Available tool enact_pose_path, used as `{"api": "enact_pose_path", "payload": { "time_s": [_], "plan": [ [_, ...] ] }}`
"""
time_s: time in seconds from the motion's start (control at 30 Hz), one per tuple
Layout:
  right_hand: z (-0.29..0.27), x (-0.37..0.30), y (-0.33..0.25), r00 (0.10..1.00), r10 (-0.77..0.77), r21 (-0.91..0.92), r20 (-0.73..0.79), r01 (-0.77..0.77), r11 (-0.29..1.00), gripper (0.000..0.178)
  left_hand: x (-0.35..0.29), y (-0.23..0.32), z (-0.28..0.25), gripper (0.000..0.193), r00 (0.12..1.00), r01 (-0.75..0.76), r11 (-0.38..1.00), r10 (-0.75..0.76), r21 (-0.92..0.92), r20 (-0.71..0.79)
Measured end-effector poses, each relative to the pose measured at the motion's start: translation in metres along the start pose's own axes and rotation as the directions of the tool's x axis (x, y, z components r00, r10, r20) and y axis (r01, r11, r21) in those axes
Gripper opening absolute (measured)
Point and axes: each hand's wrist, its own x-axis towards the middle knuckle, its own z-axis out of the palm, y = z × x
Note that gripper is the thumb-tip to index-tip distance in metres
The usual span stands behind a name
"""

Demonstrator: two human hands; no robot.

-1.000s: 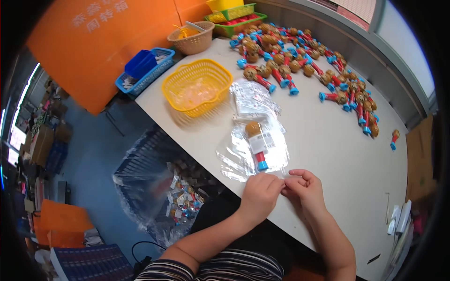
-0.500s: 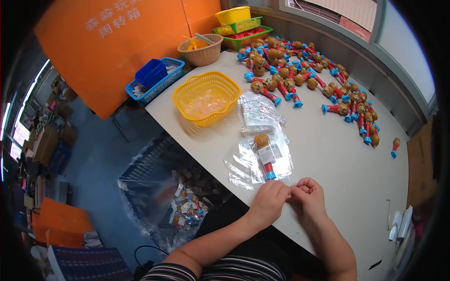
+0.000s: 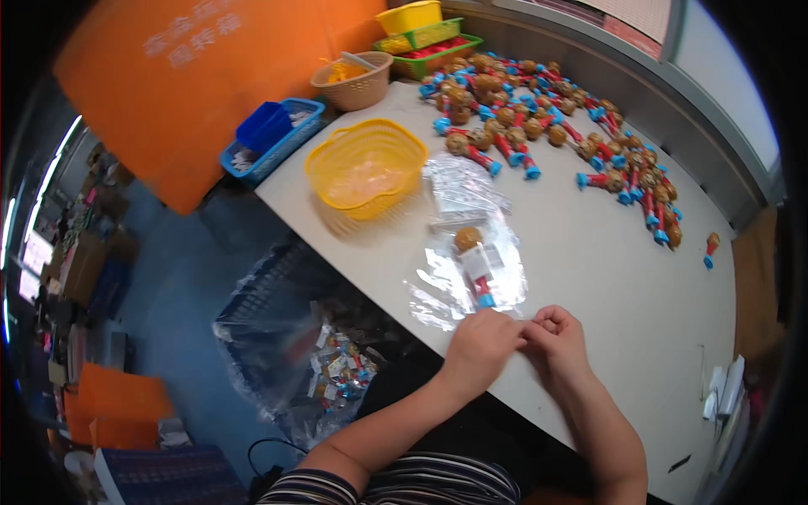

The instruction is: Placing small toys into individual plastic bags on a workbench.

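Note:
A clear plastic bag (image 3: pixel 509 286) lies at the table's front edge. Inside it is a microphone-like toy (image 3: pixel 469 240) with a round brown head, a red handle and a blue end, and a white printed slip (image 3: pixel 477 263) rests over it. My left hand (image 3: pixel 481 352) is closed in a pinch at the bag's near end. Close beside it my right hand (image 3: pixel 557 343) pinches too, the fingertips of both hands meeting at the bag's edge. Just beyond the bag is a stack of flat printed packets (image 3: pixel 459 189).
Many similar toys (image 3: pixel 505 118) are piled along the far right. A yellow basket (image 3: pixel 366 168) holds clear bags. Farther back are a tan basket (image 3: pixel 353 88) and stacked trays (image 3: pixel 433 59). A plastic-lined blue crate (image 3: pixel 269 295) with bagged toys stands below the table's left edge.
The view has shifted slightly and blurred. Both hands still pinch at the bag's near end, the left one turned a little more over it.

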Motion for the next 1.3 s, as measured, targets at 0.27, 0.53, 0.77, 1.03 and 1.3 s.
{"api": "enact_pose_path", "payload": {
  "time_s": [0.27, 0.53, 0.77, 1.03, 1.3],
  "plan": [
    [0.001, -0.002, -0.007, 1.0, 0.03, 0.007, -0.006, -0.03, 1.0, 0.014, -0.002, -0.003, 0.006, 0.011, 0.997, 0.02, 0.99, -0.01, 0.143, -0.073],
    [-0.005, 0.004, -0.001, 0.998, 0.061, 0.053, 0.027, -0.062, 0.997, 0.015, 0.004, -0.005, 0.008, 0.012, 1.0, -0.019, 0.988, 0.02, 0.156, -0.01],
    [-0.016, 0.014, 0.012, 0.997, -0.054, 0.091, 0.059, 0.048, 0.995, 0.013, 0.004, -0.006, 0.019, 0.012, 0.991, -0.052, 0.99, 0.034, 0.135, 0.132],
    [-0.014, 0.013, 0.01, 0.993, -0.066, 0.079, 0.1, 0.058, 0.995, 0.013, 0.003, -0.006, 0.015, 0.012, 0.997, -0.027, 0.984, 0.015, 0.174, 0.072],
    [-0.01, 0.015, 0.013, 0.99, -0.059, 0.08, 0.128, 0.049, 0.996, 0.011, -0.002, 0.001, 0.006, 0.01, 0.998, 0.042, 0.98, -0.048, 0.194, 0.026]
  ]
}}
